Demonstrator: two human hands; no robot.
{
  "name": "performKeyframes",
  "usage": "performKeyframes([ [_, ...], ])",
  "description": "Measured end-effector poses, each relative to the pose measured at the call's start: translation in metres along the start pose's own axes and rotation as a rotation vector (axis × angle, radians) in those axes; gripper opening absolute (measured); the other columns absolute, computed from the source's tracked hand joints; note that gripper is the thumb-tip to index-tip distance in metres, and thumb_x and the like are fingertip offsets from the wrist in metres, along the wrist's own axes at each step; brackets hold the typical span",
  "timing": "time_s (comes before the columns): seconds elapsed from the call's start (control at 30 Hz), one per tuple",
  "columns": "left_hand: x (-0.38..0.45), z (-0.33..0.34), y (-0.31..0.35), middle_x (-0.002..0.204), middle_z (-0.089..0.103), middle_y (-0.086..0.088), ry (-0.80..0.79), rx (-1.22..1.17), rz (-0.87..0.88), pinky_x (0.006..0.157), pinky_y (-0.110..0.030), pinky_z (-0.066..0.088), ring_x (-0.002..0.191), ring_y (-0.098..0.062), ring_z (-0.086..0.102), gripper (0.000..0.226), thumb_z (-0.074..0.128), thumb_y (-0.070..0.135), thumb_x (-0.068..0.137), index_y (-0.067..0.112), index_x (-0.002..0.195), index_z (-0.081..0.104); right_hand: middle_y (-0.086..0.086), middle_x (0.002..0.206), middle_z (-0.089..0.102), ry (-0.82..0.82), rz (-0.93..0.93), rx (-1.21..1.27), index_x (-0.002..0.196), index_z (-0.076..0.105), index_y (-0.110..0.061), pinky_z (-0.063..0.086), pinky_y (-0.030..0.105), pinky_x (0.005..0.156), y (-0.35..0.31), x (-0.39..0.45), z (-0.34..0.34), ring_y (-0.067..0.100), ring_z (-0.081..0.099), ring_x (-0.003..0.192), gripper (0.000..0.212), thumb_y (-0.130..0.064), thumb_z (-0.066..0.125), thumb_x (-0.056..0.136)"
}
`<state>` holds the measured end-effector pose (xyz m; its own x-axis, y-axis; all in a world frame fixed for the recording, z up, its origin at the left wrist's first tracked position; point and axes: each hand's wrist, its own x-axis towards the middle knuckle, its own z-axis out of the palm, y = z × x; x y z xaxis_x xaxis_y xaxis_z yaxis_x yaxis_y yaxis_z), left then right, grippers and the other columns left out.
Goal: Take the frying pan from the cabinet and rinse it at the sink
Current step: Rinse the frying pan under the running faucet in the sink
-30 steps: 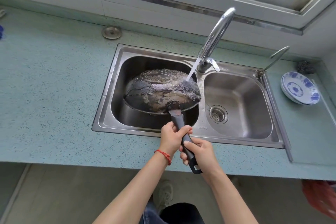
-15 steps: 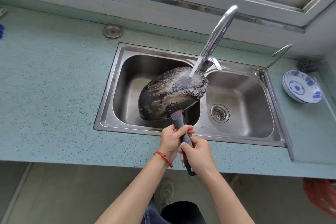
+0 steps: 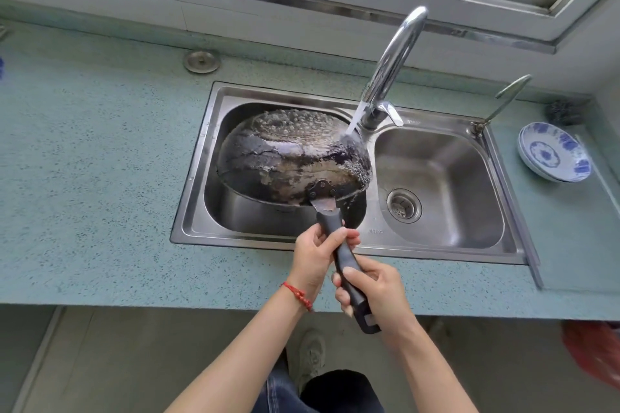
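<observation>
Over the left basin of the sink [image 3: 198, 178] I see both hands clenched on the handle [image 3: 345, 261] — left hand [image 3: 317, 256] nearer the upturned frying pan [image 3: 292, 157], right hand [image 3: 375, 292] behind; tap [image 3: 392, 67] water strikes its underside; bowls [image 3: 553, 152] sit well right.

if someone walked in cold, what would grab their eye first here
The blackened, scorched round frying pan held bottom-up over the left basin of the steel double sink, with water from the curved chrome faucet splashing its right edge. Both hands clamp its black handle at the counter's front edge, the left hand nearer the pan, the right hand nearer the handle's end. Far right on the speckled teal counter sit stacked blue-and-white patterned dishes.
</observation>
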<state>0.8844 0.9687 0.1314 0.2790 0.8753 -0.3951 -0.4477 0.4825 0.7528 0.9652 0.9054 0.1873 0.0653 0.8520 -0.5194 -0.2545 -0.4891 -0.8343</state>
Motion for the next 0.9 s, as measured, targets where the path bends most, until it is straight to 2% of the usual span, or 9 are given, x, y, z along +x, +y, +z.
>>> performKeyframes([
  [0.13,-0.001,0.003,0.010,0.065,0.073,-0.006,-0.017,-0.037,-0.041,0.063,-0.024,0.057,0.064,-0.018,0.070,0.013,0.048,0.003,0.088,0.001,0.084,0.060,0.008,0.064,0.057,-0.049,0.015,0.077,0.088,0.057,0.003,0.040,0.021,0.036,0.002,-0.002,0.002,0.014,0.049,0.045,0.020,-0.011,0.054,0.074],
  [0.27,-0.004,-0.004,0.013,0.054,0.068,0.000,-0.036,0.268,0.013,0.059,-0.021,0.054,0.056,-0.010,0.064,0.028,0.052,0.008,0.088,0.010,0.063,0.064,0.009,0.063,0.056,-0.058,0.028,0.050,0.083,0.056,0.002,0.041,0.020,0.035,0.001,-0.003,0.002,0.013,0.049,0.042,0.009,-0.006,0.058,0.082],
  [0.4,-0.006,-0.004,0.007,0.049,0.065,0.001,-0.020,0.321,0.037,0.057,-0.021,0.052,0.052,-0.009,0.061,0.034,0.053,0.007,0.087,0.011,0.055,0.063,0.003,0.049,0.057,-0.055,0.047,-0.153,0.074,0.055,0.003,0.041,0.020,0.036,-0.004,-0.004,-0.003,0.011,0.049,0.035,0.012,0.003,0.056,0.085],
  [0.5,-0.006,-0.001,0.003,0.047,0.065,0.003,-0.012,0.349,0.081,0.056,-0.019,0.051,0.050,-0.007,0.060,0.033,0.053,0.005,0.086,0.010,0.055,0.061,0.006,0.053,0.060,-0.013,0.070,-0.297,0.076,0.059,-0.001,0.044,0.021,0.038,-0.010,-0.005,-0.011,0.014,0.053,0.037,0.007,-0.001,0.064,0.080],
  [0.6,-0.005,0.001,-0.001,0.047,0.065,0.007,0.022,0.411,0.123,0.057,-0.018,0.050,0.049,-0.005,0.060,0.032,0.054,0.005,0.086,0.012,0.055,0.060,0.000,0.061,0.065,0.104,0.079,-0.538,0.090,0.066,-0.009,0.048,0.027,0.055,-0.011,-0.003,-0.018,0.015,0.060,0.052,0.021,-0.019,0.072,0.073],
  [0.67,-0.006,0.002,-0.002,0.048,0.066,0.010,0.038,0.437,0.146,0.056,-0.016,0.049,0.049,-0.002,0.059,0.026,0.056,0.010,0.083,0.012,0.057,0.059,-0.002,0.069,0.065,0.132,0.029,-0.757,0.089,0.065,-0.018,0.047,0.030,0.064,-0.010,-0.003,-0.014,0.018,0.062,0.065,0.016,-0.027,0.066,0.075],
  [0.7,-0.006,0.005,-0.003,0.048,0.066,0.011,0.041,0.435,0.149,0.056,-0.016,0.048,0.048,-0.001,0.058,0.022,0.056,0.013,0.080,0.012,0.058,0.058,-0.004,0.067,0.062,0.145,-0.004,-0.845,0.081,0.060,-0.022,0.046,0.032,0.063,-0.008,-0.003,-0.010,0.021,0.061,0.068,0.005,-0.027,0.061,0.078],
  [0.77,-0.005,0.009,-0.003,0.048,0.066,0.012,0.045,0.424,0.148,0.056,-0.016,0.048,0.048,-0.002,0.058,0.019,0.055,0.016,0.076,0.013,0.058,0.057,-0.009,0.059,0.050,0.196,-0.070,-0.939,0.068,0.046,-0.028,0.038,0.028,0.055,-0.004,-0.006,-0.003,0.021,0.051,0.064,0.016,-0.025,0.053,0.082],
  [0.9,-0.004,0.010,-0.003,0.047,0.066,0.010,0.045,0.433,0.125,0.056,-0.019,0.050,0.048,-0.003,0.058,0.021,0.059,0.015,0.078,0.013,0.057,0.058,-0.009,0.042,0.044,0.269,-0.154,-0.762,0.055,0.044,-0.026,0.025,0.020,0.045,0.001,-0.008,-0.004,0.008,0.036,0.045,0.031,-0.020,0.060,0.081],
])
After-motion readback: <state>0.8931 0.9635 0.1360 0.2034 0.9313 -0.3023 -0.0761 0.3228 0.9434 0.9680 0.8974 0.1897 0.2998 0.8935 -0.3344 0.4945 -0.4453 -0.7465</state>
